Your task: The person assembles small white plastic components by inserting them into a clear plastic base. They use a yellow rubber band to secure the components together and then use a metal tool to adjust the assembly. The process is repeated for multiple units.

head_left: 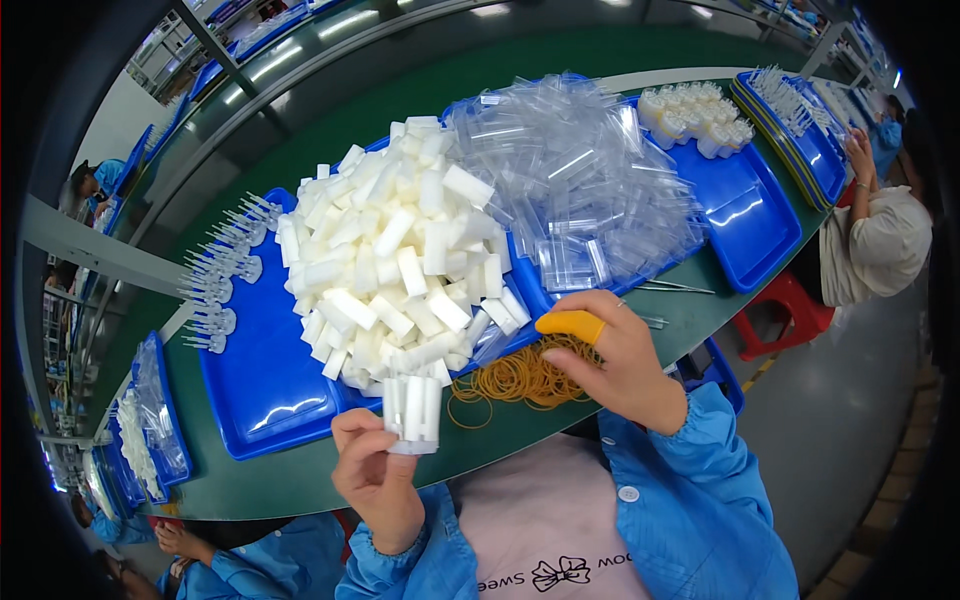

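Observation:
Between the thumb and fingers of my left hand (382,478) is a clear plastic holder (413,446) with white foam blocks standing upright in it. It is in front of a tall heap of white foam blocks (400,250). My right hand (620,365) has its thumb and index finger apart, with a yellow finger cot (572,325) on the index finger. Nothing visible is gripped in it. It hovers at the right side of a pile of tan rubber bands (520,382), partly covering them.
Clear plastic tubes (580,170) heap up behind the bands. Clear pronged holders (215,300) line the left edge of a blue tray (265,385). Banded assemblies (695,115) sit in a right-hand blue tray (750,215). Tweezers (675,287) lie nearby. Co-workers sit on both sides.

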A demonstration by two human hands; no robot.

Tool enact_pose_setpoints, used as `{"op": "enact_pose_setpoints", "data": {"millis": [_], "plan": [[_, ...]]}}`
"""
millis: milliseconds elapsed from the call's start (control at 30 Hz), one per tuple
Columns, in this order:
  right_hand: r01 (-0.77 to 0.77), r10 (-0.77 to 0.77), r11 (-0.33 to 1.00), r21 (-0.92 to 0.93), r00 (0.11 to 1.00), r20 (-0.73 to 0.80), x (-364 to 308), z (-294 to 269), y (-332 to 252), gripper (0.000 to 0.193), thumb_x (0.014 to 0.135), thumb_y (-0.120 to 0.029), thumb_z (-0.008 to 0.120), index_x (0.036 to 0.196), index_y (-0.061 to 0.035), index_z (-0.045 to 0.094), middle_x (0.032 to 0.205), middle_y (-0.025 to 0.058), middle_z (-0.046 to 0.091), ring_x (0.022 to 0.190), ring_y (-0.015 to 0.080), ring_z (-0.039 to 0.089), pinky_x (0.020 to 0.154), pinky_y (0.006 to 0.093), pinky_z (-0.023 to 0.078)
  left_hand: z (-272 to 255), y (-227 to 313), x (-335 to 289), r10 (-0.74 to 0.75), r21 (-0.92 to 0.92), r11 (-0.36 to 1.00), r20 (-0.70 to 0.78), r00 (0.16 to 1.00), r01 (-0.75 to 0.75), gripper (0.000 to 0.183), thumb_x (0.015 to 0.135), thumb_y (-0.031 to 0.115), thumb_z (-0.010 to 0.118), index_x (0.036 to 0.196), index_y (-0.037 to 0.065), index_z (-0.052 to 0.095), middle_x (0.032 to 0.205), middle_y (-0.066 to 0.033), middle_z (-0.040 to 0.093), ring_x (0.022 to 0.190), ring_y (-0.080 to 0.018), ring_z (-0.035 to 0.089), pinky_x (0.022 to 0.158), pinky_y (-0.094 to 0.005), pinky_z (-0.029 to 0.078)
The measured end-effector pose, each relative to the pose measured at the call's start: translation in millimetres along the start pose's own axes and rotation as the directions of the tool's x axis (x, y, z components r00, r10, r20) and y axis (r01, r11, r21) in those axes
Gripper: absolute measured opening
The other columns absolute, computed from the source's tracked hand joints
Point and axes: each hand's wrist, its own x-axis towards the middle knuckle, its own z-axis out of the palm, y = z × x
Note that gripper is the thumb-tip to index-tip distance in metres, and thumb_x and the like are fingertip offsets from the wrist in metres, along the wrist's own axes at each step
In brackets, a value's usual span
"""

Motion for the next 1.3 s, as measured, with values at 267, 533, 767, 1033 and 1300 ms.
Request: {"op": "enact_pose_setpoints", "data": {"millis": [267,533,767,1033,1300], "plan": [[0.134,-0.108,0.990,-0.052,0.934,0.341,21.0,12.2,-11.0,0.039,0.070,-0.014,0.073,0.107,-0.0075,0.062,0.111,0.0070,0.054,0.096,0.0260,0.053,0.080,0.0377,0.043,-6.8,6.2,1.6,-0.063,-0.073,0.996,-0.081,0.995,0.057,0.018,0.082,0.011,0.067,0.095,0.003,0.057,0.099,-0.0047,0.044,0.077,-0.0120,0.049,0.062,-0.0231,0.044],[0.212,-0.139,0.960,-0.183,0.928,0.346,25.6,38.2,-2.3,0.032,0.072,-0.018,0.071,0.102,-0.0097,0.065,0.102,0.0036,0.054,0.088,0.0232,0.051,0.076,0.0350,0.040,-13.1,5.7,1.0,-0.022,-0.080,0.997,-0.131,0.991,0.012,0.017,0.083,0.011,0.066,0.095,0.003,0.057,0.097,-0.0045,0.043,0.074,-0.0119,0.048,0.062,-0.0242,0.043],[0.274,-0.194,0.953,-0.127,0.878,0.438,4.3,51.6,-31.8,0.020,0.073,-0.019,0.069,0.090,-0.0093,0.067,0.091,0.0037,0.051,0.088,0.0214,0.049,0.076,0.0344,0.038,-23.8,0.7,5.2,-0.044,-0.095,0.995,-0.142,0.989,0.031,0.015,0.083,0.007,0.065,0.096,0.003,0.058,0.095,-0.0042,0.043,0.074,-0.0123,0.048,0.063,-0.0241,0.043],[0.246,-0.218,0.969,-0.026,0.900,0.378,11.1,63.8,-44.0,0.023,0.072,-0.021,0.070,0.091,-0.0082,0.066,0.088,0.0042,0.049,0.084,0.0203,0.049,0.073,0.0335,0.036,-32.2,-0.3,0.0,-0.053,-0.136,0.990,-0.175,0.983,0.029,0.015,0.083,0.006,0.065,0.096,0.003,0.058,0.096,-0.0041,0.044,0.076,-0.0123,0.049,0.064,-0.0242,0.043],[0.275,-0.241,0.951,-0.142,0.946,0.218,53.0,77.7,-50.9,0.022,0.073,-0.012,0.069,0.093,-0.0039,0.067,0.090,0.0065,0.052,0.082,0.0227,0.051,0.073,0.0353,0.037,-31.9,-1.2,-3.5,-0.092,-0.103,0.992,-0.131,0.987,0.078,0.013,0.081,-0.001,0.063,0.094,0.002,0.059,0.095,-0.0049,0.044,0.078,-0.0123,0.049,0.067,-0.0240,0.046]]}}
